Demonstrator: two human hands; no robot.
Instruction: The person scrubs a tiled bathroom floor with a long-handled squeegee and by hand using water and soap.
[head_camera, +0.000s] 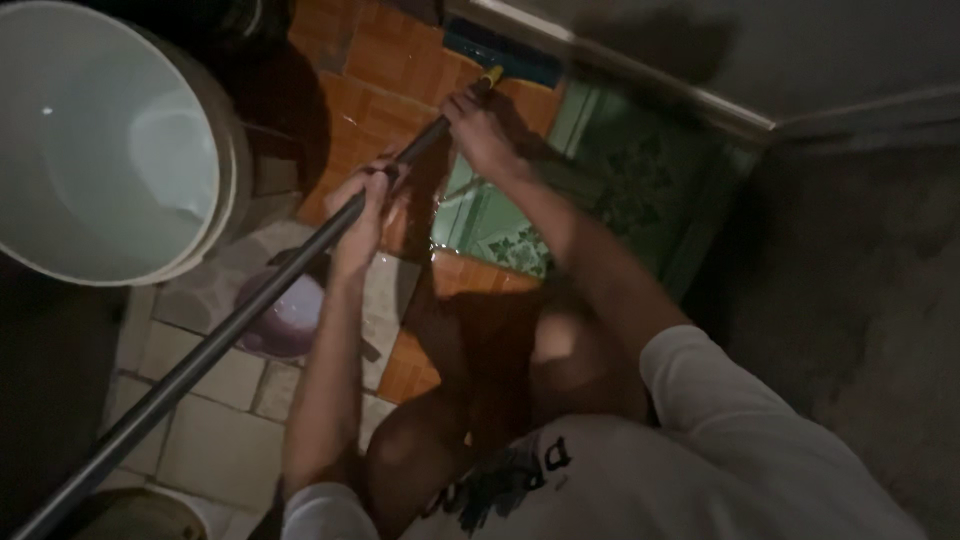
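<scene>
while both hands grip it, the long dark pole (230, 330) runs from the lower left corner up to a yellow collar and a blue scrubbing head (505, 52) set on the orange floor tiles (385, 70), just beside the pale door sill (620, 65).

- left hand (362, 210): fingers wrapped fully round the pole at mid-length, closed tight on it.
- right hand (482, 125): closed round the pole near the yellow collar, close above the head; arm stretched forward.
- large white bucket (110, 140): upper left, just beside the pole's line, not touching it as far as can be told; contents not clear.
- purple basin (285, 315): on the grey tiles under the pole, partly hidden by it.
- green patterned tiles (620, 180): right of the orange ones, wet sheen near the right forearm.

handling note, as a judgement — the lower hand presses the head flat, the upper one steers; short strokes along the sill, and the pole's tail end kept off the bucket, would suit this tight corner.
</scene>
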